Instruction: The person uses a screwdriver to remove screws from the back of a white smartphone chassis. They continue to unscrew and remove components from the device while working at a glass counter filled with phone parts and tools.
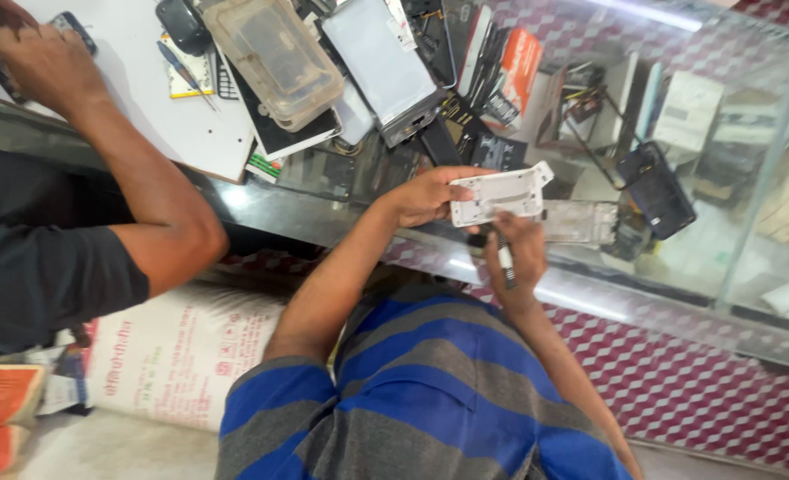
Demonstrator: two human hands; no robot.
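My left hand [421, 197] holds a white phone frame [499, 193] by its left end, just above the glass counter [661, 293]. My right hand [517, 251] is closed around a thin tool with a white and black handle [505, 260], its tip up against the lower edge of the frame. A second silvery frame [585, 222] lies on the glass just right of my hands. My striped blue and grey shirt fills the bottom of the view.
A co-worker in a black shirt at left rests a hand [46, 60] on a phone on a white board [145, 107]. A clear plastic box [274, 55], a grey screen panel [378, 62], an orange box [520, 60] and a black phone [656, 188] crowd the counter.
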